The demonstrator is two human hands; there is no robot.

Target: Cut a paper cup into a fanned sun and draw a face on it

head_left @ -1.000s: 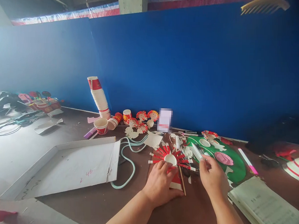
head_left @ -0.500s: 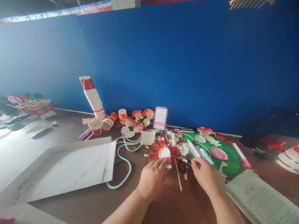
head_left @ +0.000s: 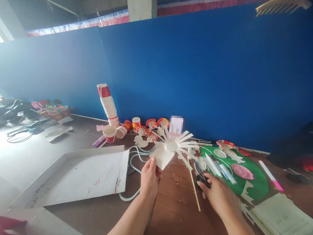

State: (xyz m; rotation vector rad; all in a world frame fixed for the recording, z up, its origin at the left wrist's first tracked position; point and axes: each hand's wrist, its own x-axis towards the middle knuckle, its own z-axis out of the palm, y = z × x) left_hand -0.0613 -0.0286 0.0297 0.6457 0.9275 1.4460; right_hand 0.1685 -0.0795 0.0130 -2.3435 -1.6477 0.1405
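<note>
Between the thumb and fingers of my left hand (head_left: 149, 179) is the broad flap of a cut paper cup (head_left: 163, 158). The cup's wall is slit into long white strips that fan out around its round base, white side facing me. My right hand (head_left: 219, 193) has its fingers closed at the black handles of a pair of scissors (head_left: 202, 180), whose blades point away among paper scraps just right of the cup. A thin wooden stick (head_left: 195, 191) lies on the table left of the scissors.
At left lies a shallow white box lid (head_left: 92, 187) beside a pale blue cord (head_left: 130, 199). Behind stand a tall stack of paper cups (head_left: 108, 105) and several paper figures (head_left: 142, 137). A green disc (head_left: 257, 179) with pens and a notebook (head_left: 284, 214) are at right.
My left hand has lifted and turned the cut cup, so its white side shows instead of red. My right hand has closed on the scissors' handles. The view has shifted slightly.
</note>
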